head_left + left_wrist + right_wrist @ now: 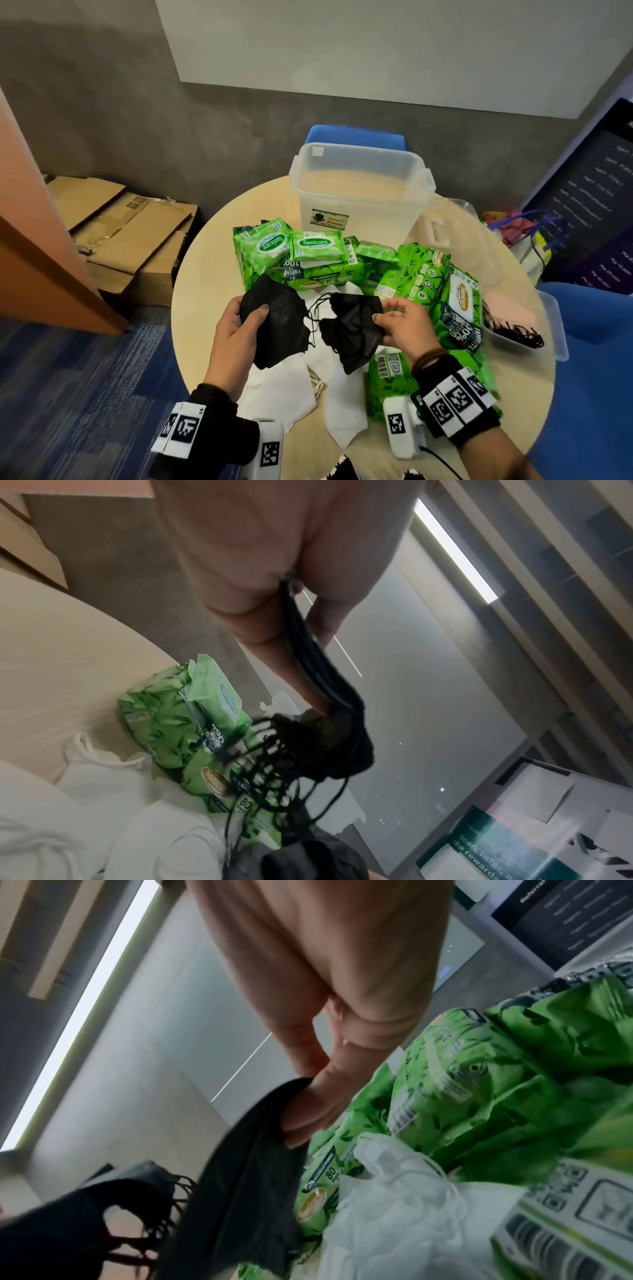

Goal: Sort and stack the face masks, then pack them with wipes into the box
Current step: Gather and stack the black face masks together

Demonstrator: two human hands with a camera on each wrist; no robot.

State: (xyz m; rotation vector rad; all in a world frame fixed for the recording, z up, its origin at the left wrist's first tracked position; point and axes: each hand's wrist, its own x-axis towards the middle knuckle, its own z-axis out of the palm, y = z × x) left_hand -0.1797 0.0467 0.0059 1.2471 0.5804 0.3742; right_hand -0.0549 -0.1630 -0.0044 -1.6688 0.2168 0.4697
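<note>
My left hand grips a stack of black masks above the round table, thumb on top; the left wrist view shows their edges and dangling ear loops between thumb and fingers. My right hand pinches a crumpled black mask just to the right, its cloth under the fingertips. White masks lie on the table beneath both hands. Green wipes packs are piled behind and to the right. The clear plastic box stands open at the table's far side.
A clear lid or tray at the right edge holds pink and black masks. A blue chair stands behind the box, another at the right. Flattened cardboard lies on the floor at left. A dark sign leans at right.
</note>
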